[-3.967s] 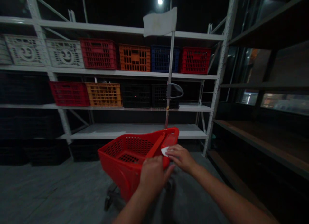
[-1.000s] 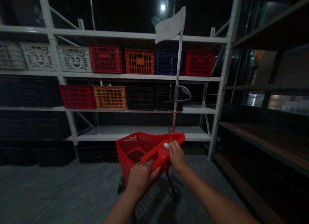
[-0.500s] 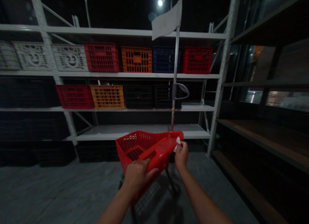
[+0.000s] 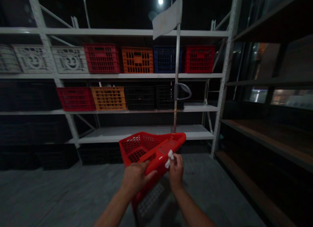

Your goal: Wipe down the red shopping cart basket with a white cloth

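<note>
Dim light hides the red basket's (image 4: 146, 148) underside, while the left hand (image 4: 134, 178) grips its rim and the right hand (image 4: 176, 170) pinches a white cloth (image 4: 169, 158) against it.

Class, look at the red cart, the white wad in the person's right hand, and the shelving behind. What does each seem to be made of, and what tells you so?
Cart: moulded plastic, glossy red, with perforated lattice walls.
Wad: crumpled and soft, likely cloth or tissue; too small to tell which.
Shelving: probably painted metal, pale slotted uprights with thin flat decks.
</note>
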Available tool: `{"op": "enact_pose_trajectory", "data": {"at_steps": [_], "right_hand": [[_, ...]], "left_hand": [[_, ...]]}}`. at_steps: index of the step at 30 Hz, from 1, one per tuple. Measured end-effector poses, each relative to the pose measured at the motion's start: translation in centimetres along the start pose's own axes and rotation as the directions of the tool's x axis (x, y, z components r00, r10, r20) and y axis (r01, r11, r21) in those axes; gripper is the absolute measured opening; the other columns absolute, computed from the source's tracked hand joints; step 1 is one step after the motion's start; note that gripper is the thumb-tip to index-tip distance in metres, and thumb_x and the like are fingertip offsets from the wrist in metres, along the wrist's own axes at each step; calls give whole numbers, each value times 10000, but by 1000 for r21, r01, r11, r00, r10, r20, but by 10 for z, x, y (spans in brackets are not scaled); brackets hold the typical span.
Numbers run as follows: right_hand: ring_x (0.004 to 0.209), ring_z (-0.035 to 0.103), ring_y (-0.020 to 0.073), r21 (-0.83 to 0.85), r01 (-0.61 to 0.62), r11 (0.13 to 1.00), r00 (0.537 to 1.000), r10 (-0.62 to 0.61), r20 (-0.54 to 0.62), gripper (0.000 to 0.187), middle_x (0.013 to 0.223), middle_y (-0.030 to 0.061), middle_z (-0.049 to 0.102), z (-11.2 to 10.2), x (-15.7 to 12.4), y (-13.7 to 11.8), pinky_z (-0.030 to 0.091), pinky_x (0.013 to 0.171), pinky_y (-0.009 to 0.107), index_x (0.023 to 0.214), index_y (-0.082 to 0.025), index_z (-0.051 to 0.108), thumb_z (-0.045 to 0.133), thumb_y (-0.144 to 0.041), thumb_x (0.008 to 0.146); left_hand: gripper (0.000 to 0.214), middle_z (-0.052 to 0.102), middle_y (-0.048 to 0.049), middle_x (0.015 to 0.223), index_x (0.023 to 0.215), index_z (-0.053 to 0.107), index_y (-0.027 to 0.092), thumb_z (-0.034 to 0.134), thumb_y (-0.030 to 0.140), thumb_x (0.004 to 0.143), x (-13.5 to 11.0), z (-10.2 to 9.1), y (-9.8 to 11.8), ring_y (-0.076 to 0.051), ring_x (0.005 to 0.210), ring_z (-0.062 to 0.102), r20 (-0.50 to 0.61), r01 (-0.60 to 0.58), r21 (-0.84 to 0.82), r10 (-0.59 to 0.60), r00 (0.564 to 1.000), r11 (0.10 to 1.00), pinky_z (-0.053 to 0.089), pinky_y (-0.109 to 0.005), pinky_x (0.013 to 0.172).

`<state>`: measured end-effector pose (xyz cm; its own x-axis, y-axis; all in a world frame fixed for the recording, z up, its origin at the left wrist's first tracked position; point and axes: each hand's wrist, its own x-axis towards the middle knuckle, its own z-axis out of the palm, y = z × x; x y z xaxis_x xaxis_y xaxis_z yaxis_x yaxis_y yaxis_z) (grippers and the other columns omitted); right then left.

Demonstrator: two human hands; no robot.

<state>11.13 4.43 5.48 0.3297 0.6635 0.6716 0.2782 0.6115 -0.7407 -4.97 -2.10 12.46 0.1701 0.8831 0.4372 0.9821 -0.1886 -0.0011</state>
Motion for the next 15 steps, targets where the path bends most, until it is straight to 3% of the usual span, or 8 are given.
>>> {"op": "enact_pose_trajectory", "data": {"at_steps": [3,7,9,11,13,15], "right_hand": [[879,503,193,-117,43,992,999,-39,32,208,924,92,528,-26,42,4,399,782,295,887,-181,515,317,-229,845],[949,495,192,-341,261,903,942,-161,295,208,965,71,585,-53,96,-8,363,844,295,897,-192,567,371,-190,825],[914,515,196,-469,341,815,872,-87,482,185,910,67,615,-52,116,-21,364,818,289,880,-197,597,425,-203,813],[876,538,203,-563,375,737,764,97,637,182,884,83,629,-40,131,-33,370,776,284,884,-188,615,455,-227,806],[887,548,222,-606,387,695,649,261,714,200,915,119,629,-23,142,-42,370,757,288,901,-159,623,463,-223,800],[904,551,244,-618,383,686,567,353,744,189,928,154,625,-4,149,-46,375,744,291,884,-121,631,492,-180,770]], "left_hand": [[490,686,-55,871,1046,590,232,376,572,764,-5,-4,-11,-190,791,622,0,-11,-20,11,1000,1000,449,-277,719],[447,672,-45,927,1030,596,245,396,542,763,-15,-16,-17,-196,855,605,-13,24,-8,-24,1000,1000,432,-319,802],[480,636,-71,1038,1043,590,223,411,557,747,-17,-22,-9,-226,979,559,-73,59,39,-56,996,997,357,-384,918],[563,586,-112,1130,1098,553,183,396,587,740,-15,-24,3,-255,1047,520,-123,108,77,-98,988,991,303,-430,956],[630,619,-156,1043,1112,532,128,320,608,763,-11,-24,16,-271,945,572,-100,192,104,-182,978,976,361,-443,874],[654,663,-157,820,1023,574,105,234,611,786,-5,-22,23,-276,764,617,-38,272,130,-269,962,953,413,-432,750]]}}
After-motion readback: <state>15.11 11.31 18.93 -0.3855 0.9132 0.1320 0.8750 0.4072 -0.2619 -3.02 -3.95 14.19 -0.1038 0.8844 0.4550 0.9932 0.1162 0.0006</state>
